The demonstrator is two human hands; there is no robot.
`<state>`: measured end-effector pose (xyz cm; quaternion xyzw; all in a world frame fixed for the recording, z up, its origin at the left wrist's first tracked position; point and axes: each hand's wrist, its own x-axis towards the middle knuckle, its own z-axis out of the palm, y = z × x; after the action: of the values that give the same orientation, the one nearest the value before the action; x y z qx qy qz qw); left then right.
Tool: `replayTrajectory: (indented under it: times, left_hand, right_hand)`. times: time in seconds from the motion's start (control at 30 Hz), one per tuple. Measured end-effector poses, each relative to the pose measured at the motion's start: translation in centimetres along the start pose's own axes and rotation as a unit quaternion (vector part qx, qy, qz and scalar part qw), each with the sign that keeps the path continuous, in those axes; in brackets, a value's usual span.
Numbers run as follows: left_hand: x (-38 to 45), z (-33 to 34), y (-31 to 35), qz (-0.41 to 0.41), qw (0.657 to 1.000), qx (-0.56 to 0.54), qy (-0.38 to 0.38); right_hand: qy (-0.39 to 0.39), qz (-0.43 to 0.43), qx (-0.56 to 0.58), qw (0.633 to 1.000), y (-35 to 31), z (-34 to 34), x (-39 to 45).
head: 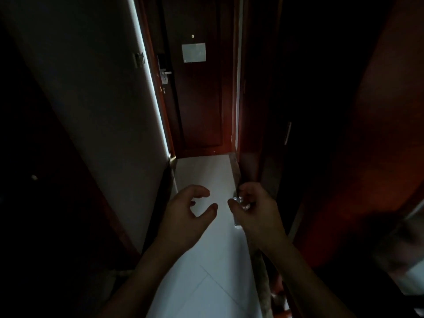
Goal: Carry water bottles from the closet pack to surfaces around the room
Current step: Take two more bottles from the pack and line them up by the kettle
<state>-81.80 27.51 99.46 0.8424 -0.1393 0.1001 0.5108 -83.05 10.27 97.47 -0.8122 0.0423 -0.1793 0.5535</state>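
A small shiny thing, maybe a water bottle (239,203), is gripped by the right hand (254,210). Nothing is held by the left hand (190,212), its fingers loosely curled. No bottle is seen set down yet.

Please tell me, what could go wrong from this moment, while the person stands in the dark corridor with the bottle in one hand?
1. The right hand pinches the bottle only near its top with curled fingers, so it might slip and fall on the tiled floor.
2. The corridor is very dim, so the person may bump the wooden panel on the right.
3. The left hand is empty and gives the bottle no support.
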Motion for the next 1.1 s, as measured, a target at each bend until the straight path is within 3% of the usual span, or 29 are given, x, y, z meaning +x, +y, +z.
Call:
replayTrajectory:
  times: [0.33, 0.57, 0.87, 1.03, 1.1]
  left_hand:
    - [17.0, 2.9, -6.9, -0.008, 1.000, -0.016, 0.016]
    - [31.0, 5.7, -15.1, 0.025, 0.998, -0.028, -0.046]
    - [47.6, 11.0, -22.5, 0.021, 0.989, -0.032, -0.141]
    - [53.8, 16.4, -28.2, 0.005, 0.980, 0.008, -0.198]
    - [56.2, 18.9, -30.8, -0.009, 0.976, 0.029, -0.214]
  right_hand:
    - [0.002, 0.006, -0.026, 1.000, 3.2, 3.9, 17.2]
    - [0.055, 0.043, -0.076, 0.995, 7.1, 8.3, 29.3]
    - [0.108, 0.152, -0.121, 0.975, 13.4, 10.6, 41.8]
    - [0.141, 0.225, -0.123, 0.956, 21.1, 11.7, 48.1]
    - [0.117, 0.258, -0.110, 0.953, 25.1, 12.4, 50.6]
